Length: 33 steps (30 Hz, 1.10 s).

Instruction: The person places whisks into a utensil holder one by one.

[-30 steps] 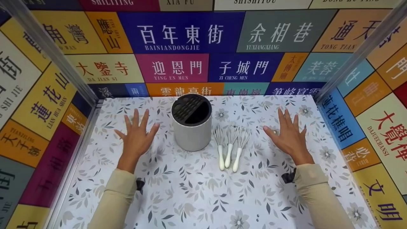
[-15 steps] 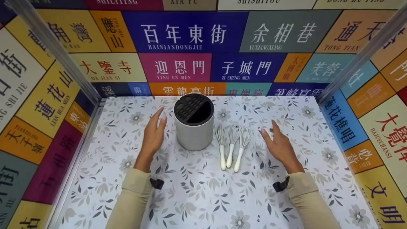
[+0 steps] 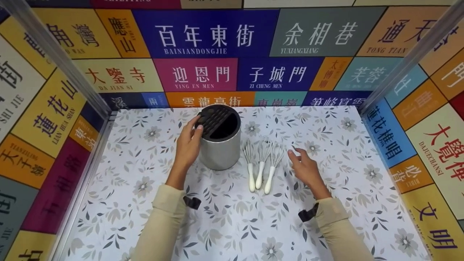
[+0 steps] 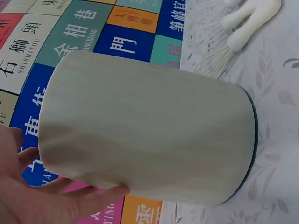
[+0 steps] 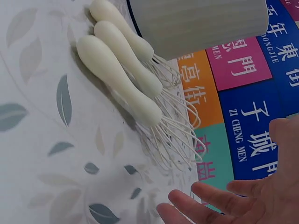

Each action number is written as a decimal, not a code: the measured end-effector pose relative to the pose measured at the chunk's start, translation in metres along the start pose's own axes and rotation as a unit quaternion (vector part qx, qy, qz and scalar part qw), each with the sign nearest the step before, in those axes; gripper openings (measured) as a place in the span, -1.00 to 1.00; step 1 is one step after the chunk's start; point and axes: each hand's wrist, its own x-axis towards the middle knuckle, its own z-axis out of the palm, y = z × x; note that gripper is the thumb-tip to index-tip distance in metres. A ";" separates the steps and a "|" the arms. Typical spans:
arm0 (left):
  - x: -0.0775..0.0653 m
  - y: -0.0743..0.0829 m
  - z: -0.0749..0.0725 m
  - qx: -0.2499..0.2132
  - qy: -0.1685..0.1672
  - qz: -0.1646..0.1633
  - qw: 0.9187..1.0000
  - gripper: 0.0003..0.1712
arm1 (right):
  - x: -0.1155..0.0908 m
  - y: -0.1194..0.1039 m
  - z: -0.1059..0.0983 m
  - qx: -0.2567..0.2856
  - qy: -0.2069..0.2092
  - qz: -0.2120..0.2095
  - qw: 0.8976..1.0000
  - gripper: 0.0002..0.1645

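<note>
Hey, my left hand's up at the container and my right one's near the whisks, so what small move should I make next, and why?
I'd probably bring your right hand in to the rightmost whisk and grip its handle: that whisk lies nearest your fingers, which hold nothing, while your left hand is at the upright container.

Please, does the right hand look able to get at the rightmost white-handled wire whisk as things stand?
Probably yes. The right hand is close to the rightmost white-handled wire whisk, holds nothing, and no object shows between them. The grey cylindrical holder stands on the opposite side.
</note>
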 end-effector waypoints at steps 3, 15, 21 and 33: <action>0.002 0.000 0.005 0.011 0.010 -0.003 1.000 -0.47 | 0.001 0.000 0.007 0.039 -0.013 0.021 0.999 0.05; 0.001 -0.008 0.014 0.006 0.055 0.019 0.998 -0.45 | -0.002 -0.001 0.045 0.111 -0.009 0.069 0.991 -0.17; -0.002 -0.009 0.018 0.012 0.065 0.019 0.998 -0.44 | -0.001 -0.001 0.055 0.117 0.006 0.088 0.989 -0.20; -0.002 -0.013 0.020 0.001 0.077 0.016 0.997 -0.44 | 0.001 -0.001 0.070 0.177 0.008 0.124 0.976 -0.27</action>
